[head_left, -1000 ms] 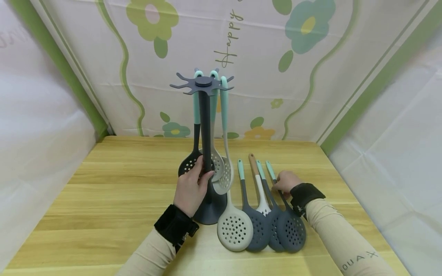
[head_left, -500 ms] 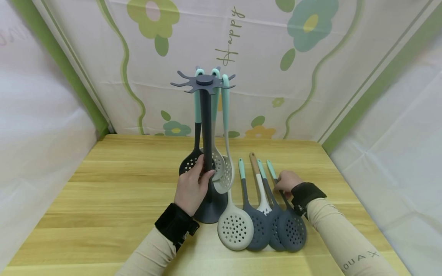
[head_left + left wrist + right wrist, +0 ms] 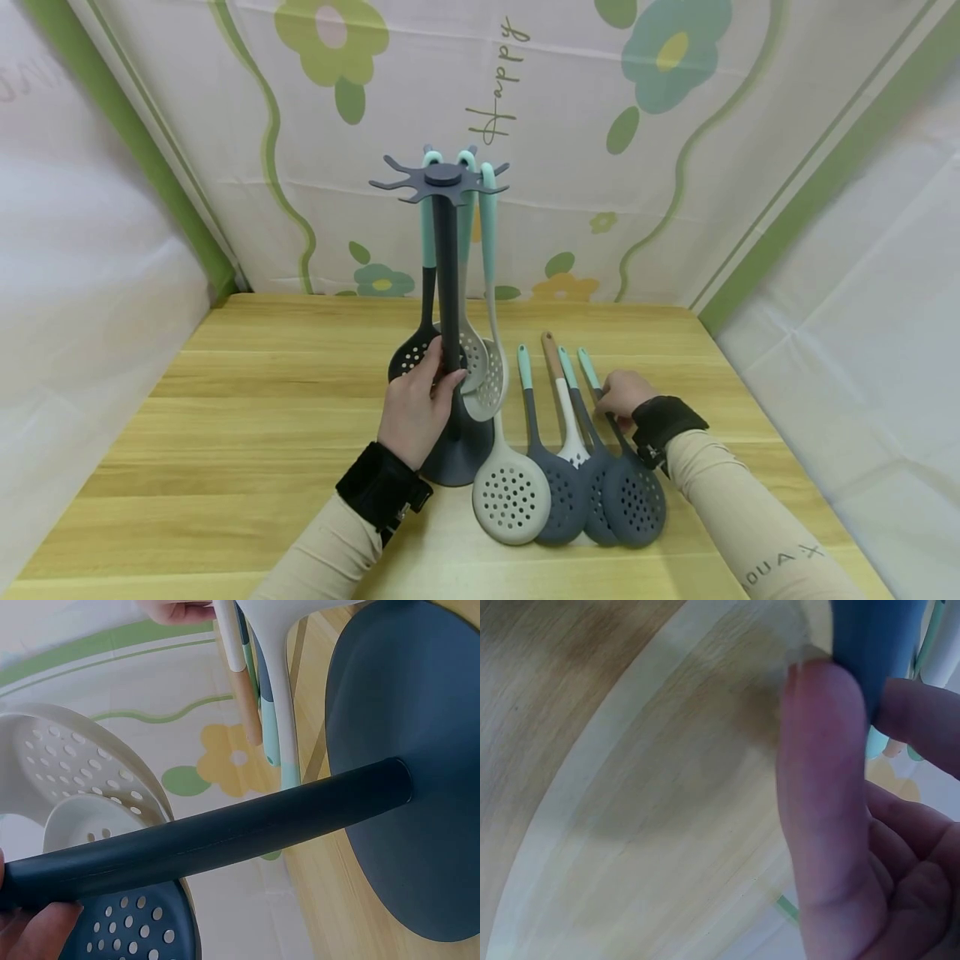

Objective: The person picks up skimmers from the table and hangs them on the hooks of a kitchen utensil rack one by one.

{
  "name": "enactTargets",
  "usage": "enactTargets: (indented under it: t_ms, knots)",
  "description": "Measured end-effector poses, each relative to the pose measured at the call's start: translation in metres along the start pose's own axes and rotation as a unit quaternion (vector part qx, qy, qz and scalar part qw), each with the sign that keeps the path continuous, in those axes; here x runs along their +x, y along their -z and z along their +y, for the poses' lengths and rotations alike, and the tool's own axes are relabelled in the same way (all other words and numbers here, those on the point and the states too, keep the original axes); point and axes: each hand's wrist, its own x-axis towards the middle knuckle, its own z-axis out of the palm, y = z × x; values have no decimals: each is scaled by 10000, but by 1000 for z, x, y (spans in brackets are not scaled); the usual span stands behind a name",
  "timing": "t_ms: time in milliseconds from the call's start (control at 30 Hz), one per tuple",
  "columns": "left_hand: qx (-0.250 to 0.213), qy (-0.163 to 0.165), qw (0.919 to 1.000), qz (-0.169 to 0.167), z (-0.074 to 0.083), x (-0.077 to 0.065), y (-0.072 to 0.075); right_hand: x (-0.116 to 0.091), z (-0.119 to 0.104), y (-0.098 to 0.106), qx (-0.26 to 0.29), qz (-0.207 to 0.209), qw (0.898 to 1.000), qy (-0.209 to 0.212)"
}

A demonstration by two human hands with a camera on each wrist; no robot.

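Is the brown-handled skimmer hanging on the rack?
No, the brown-handled skimmer lies on the table with other skimmers, to the right of the rack.

"Bright, even light across the head view, and the wooden tabletop [image 3: 225,467] turns palest at six o'clock!"

"Soft shadow there too, along the left sleeve [image 3: 322,550], on its three o'clock side. Wide lens, look, the table's sides splay outward!"

"Over to the left wrist: hazier, the flowered cloth [image 3: 75,682] washing out at eleven o'clock, the dark pole [image 3: 225,832] showing a dull sheen."

"And the right wrist is dimmer! The right hand [image 3: 840,847] looms close and soft, ghostly smear at one o'clock, wood grain blurred."
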Motion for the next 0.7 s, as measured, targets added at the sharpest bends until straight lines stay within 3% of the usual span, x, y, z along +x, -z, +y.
enactTargets:
  t_ms: [700]
  knots:
    - [-35, 62, 10000, -21, 1, -1, 1, -4, -4, 9, 94, 43, 9999, 93]
